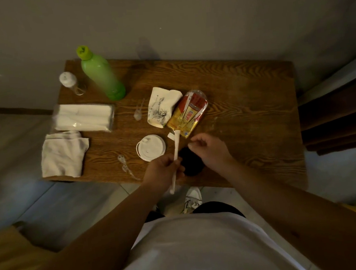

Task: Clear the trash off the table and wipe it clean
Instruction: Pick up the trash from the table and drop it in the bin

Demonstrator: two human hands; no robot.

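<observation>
Left hand [163, 170] pinches the wrapped straw [175, 155]; right hand [210, 151], fingers loosely curled, holds nothing. Swinging the straw could knock the lid [151, 147] beside it off the table [247, 104].

Legible text is showing on one item only: the red-and-yellow snack wrapper [188, 114] lying on the counter [246, 95]. A blue patch near its middle is carrying white characters, apparently Chinese, too blurred to read out. A red band along its upper side is bearing a line of small print, unreadable at this resolution. The white pouch [162, 106] just left of it, touching it, is showing a black line drawing and a few tiny marks, none readable as text. The green bottle [102, 75] is showing no readable label.
</observation>
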